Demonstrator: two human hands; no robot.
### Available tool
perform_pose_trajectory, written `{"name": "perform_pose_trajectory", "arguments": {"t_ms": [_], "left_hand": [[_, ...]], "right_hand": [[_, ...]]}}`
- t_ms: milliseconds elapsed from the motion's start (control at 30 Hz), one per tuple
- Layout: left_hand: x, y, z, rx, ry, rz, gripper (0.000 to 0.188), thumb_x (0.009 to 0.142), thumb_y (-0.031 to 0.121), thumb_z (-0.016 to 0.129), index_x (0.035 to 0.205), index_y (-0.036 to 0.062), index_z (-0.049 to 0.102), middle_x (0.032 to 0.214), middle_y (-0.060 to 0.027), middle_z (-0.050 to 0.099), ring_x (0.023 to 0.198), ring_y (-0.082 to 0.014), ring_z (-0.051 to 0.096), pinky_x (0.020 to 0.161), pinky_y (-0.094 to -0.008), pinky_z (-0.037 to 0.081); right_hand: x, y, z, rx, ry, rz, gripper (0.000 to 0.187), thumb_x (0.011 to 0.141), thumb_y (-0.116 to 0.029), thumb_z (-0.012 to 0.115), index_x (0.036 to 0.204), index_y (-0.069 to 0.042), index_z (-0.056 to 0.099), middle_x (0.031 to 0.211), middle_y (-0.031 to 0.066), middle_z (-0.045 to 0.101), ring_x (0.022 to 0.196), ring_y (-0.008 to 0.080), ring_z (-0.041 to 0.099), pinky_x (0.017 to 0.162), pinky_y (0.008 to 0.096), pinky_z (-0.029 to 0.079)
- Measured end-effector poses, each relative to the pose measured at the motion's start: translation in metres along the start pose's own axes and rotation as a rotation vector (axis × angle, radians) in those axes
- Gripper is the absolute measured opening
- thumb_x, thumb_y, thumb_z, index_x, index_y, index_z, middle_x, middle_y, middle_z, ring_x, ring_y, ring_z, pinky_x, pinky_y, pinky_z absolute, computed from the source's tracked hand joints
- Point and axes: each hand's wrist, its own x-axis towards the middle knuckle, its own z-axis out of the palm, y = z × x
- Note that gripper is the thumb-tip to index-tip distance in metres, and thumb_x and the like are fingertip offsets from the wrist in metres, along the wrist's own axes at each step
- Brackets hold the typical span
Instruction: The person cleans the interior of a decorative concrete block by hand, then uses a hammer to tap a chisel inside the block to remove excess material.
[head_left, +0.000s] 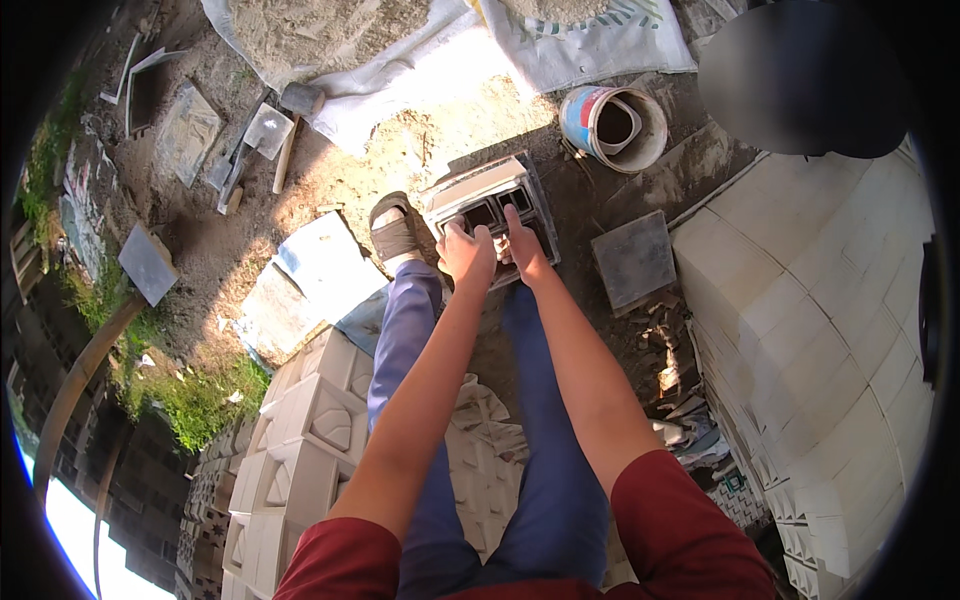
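Both of my hands are at a boxy block mould (478,190) with square openings in its top, on the ground between my feet. My left hand (468,256) is closed on its near left part, the thumb on top. My right hand (524,250) grips the middle of the near side, with one finger or thumb stretched forward over a divider between the openings. The fingers' undersides are hidden. A flat board or plate shows under the mould's edges.
A bucket (655,140) lies tilted at the far right, near a person's dark, blurred shape (800,80). Flat square plate (634,262) lies right of the mould. Pale blocks are stacked left (285,480) and right (800,300). White sacks (420,75), a mallet (300,100) and boards lie beyond.
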Motion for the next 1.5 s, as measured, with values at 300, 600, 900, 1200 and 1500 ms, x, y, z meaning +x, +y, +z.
{"name": "perform_pose_trajectory", "arguments": {"t_ms": [300, 600, 900, 1200, 1500], "left_hand": [[0.013, 0.0, -0.01, -0.114, 0.036, 0.288, 0.064, 0.086, 0.016, 0.063, 0.142, 0.0027, 0.033, 0.126, -0.0317, 0.061, 0.116, -0.0487, 0.059, 0.101, -0.0509, 0.045], [0.02, -0.028, 0.001, -0.076, 0.086, 0.495, 0.035, 0.09, 0.017, 0.07, 0.106, 0.001, 0.043, 0.089, -0.0221, 0.058, 0.084, -0.0415, 0.06, 0.078, -0.048, 0.047], [0.019, -0.018, 0.016, -0.646, 0.163, 0.525, 0.031, 0.098, 0.009, 0.067, 0.116, 0.0019, 0.042, 0.094, -0.0102, 0.057, 0.083, -0.0201, 0.057, 0.076, -0.0351, 0.047], [0.04, -0.023, 0.025, -0.691, -0.028, 0.261, 0.019, 0.096, 0.007, 0.067, 0.092, 0.0079, 0.049, 0.075, 0.0037, 0.043, 0.068, -0.0079, 0.04, 0.063, -0.025, 0.039], [0.048, -0.027, 0.029, -0.428, 0.091, 0.205, 0.02, 0.091, 0.007, 0.065, 0.088, 0.0101, 0.045, 0.075, 0.0017, 0.041, 0.068, -0.0108, 0.039, 0.063, -0.0276, 0.039]], "right_hand": [[-0.013, -0.02, 0.011, 0.031, -0.095, 0.03, 0.087, 0.09, -0.085, 0.038, 0.067, -0.004, 0.058, 0.059, 0.0042, 0.053, 0.049, 0.0151, 0.052, 0.051, 0.0305, 0.042], [-0.002, -0.008, 0.009, 0.034, -0.078, 0.078, 0.088, 0.091, -0.086, 0.03, 0.071, -0.006, 0.06, 0.063, 0.0024, 0.053, 0.055, 0.0137, 0.049, 0.055, 0.031, 0.039], [0.006, -0.008, 0.017, -0.221, 0.056, 0.062, 0.102, 0.092, -0.086, 0.029, 0.077, 0.01, 0.061, 0.072, 0.0171, 0.059, 0.069, 0.0323, 0.054, 0.07, 0.0458, 0.042], [0.003, -0.004, 0.02, -0.322, 0.104, -0.051, 0.098, 0.092, -0.082, 0.042, 0.081, 0.012, 0.07, 0.075, 0.0197, 0.066, 0.073, 0.0292, 0.063, 0.072, 0.0428, 0.047], [-0.007, -0.01, 0.028, -0.455, 0.177, -0.101, 0.1, 0.092, -0.081, 0.038, 0.082, 0.013, 0.071, 0.088, 0.0354, 0.068, 0.092, 0.0494, 0.067, 0.083, 0.0522, 0.05]]}}
